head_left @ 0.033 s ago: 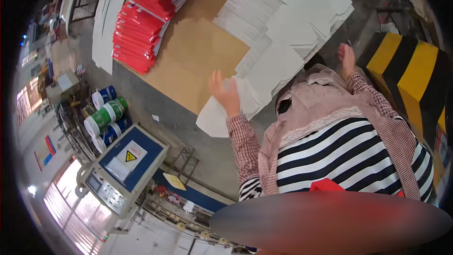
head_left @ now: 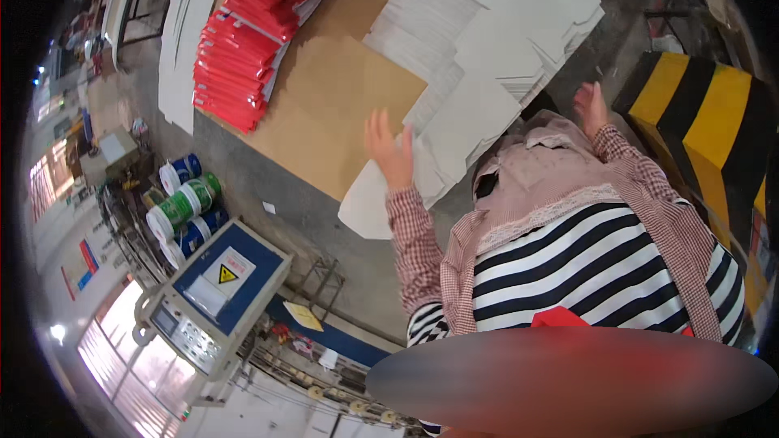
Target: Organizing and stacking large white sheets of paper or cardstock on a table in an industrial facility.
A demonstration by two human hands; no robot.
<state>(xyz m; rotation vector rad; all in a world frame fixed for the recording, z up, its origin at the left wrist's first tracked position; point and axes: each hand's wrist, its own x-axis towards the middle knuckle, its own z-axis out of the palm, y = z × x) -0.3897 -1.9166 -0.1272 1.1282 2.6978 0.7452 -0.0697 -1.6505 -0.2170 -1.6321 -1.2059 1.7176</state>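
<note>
Neither hand has a grip on anything: the left hand (head_left: pixel 389 150) is spread wide, fingers fanned, palm laid flat on the near edge of a white sheet (head_left: pixel 462 126), while the right hand (head_left: pixel 591 105) is raised with its fingers loose and open, just off the far side of the same loose pile. From where I stand, the flat palm looks meant to press the top sheet down or slide it, not pinch it; whether the right hand touches paper I cannot tell.

The sheet lies directly under the left palm and runs out between the two hands. Beyond the fingertips rises the taller stack of white sheets (head_left: pixel 503 8), fanned and uneven. To the left of the left hand a brown board (head_left: pixel 333 97) carries the work, and further that way a stack of red flat cartons (head_left: pixel 239 49). Behind the left wrist, well apart, stand tape rolls (head_left: pixel 182 207) and a blue-topped control box (head_left: pixel 219 292).
</note>
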